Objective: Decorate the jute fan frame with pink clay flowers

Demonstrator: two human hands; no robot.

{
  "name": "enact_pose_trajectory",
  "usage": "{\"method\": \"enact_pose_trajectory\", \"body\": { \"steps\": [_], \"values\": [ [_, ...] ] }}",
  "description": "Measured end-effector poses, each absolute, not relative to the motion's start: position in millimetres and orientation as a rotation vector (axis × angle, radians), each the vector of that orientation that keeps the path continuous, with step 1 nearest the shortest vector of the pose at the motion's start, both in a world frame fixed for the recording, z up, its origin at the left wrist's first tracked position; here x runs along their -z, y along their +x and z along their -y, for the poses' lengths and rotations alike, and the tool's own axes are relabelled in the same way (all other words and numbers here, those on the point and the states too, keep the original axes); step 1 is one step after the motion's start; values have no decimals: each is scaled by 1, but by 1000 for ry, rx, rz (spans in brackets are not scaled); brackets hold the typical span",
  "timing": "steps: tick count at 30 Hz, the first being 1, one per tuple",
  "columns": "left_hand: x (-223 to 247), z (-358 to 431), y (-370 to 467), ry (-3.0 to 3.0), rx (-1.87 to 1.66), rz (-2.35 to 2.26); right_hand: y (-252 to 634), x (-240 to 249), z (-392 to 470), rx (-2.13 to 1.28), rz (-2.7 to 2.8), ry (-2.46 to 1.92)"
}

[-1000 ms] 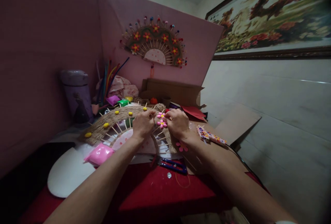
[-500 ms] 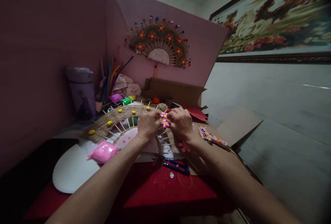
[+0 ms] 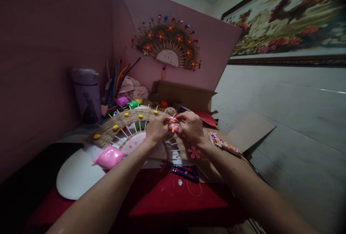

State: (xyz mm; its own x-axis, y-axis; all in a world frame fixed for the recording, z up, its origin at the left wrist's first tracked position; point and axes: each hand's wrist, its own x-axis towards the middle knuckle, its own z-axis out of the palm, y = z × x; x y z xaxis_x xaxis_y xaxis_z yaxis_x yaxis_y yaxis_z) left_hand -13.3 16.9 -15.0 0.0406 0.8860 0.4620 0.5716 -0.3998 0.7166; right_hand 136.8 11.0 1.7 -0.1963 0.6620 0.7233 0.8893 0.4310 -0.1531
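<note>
Left hand [image 3: 157, 130]: upper flower [image 3: 172, 119] being pinched right here
Right hand [image 3: 191, 127]: upper flower pinched opposite
Fan [image 3: 106, 132]: studded with yellow dots [image 3: 115, 127]
Snips [image 3: 186, 173]: laid nearby

Pale tiled wall [image 3: 302, 118] at right, framed painting [image 3: 286, 21] above, pink panels [image 3: 216, 46] left and rear, red tabletop [image 3: 159, 196], dim lighting

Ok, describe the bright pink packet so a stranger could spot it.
Find the big half-round twine fan. At its near left, beside the rounded white piece, lies a glossy packet. It's bright pink, unlike the purple packet and green packet behind the fan.
</note>
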Motion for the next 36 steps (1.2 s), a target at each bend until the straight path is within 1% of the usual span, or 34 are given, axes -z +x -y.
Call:
{"method": "enact_pose_trajectory", "body": {
  "steps": [3,5,8,11,18,26,32,36],
  "values": [
    [14,-22,-10,1781,-1395,-1213,133,-1,-7,303,1834,-1264],
    [11,-22,-7,1602,-1414,-1089,131,0,-3,359,1834,-1229],
    [8,-18,-6,1307,-1334,-889,129,2,3,477,1878,-1200],
    [7,-15,-7,1137,-1276,-724,129,5,7,540,1919,-1183],
    [6,-14,-8,1145,-1321,-736,132,6,8,451,1906,-1102],
    [4,-13,-7,1224,-1314,-708,133,7,8,552,1915,-1137],
    [5,-12,-6,1175,-1321,-669,131,6,16,509,1900,-1229],
    [4,-12,-6,1116,-1297,-647,132,4,18,493,1923,-1196]
  ]
}}
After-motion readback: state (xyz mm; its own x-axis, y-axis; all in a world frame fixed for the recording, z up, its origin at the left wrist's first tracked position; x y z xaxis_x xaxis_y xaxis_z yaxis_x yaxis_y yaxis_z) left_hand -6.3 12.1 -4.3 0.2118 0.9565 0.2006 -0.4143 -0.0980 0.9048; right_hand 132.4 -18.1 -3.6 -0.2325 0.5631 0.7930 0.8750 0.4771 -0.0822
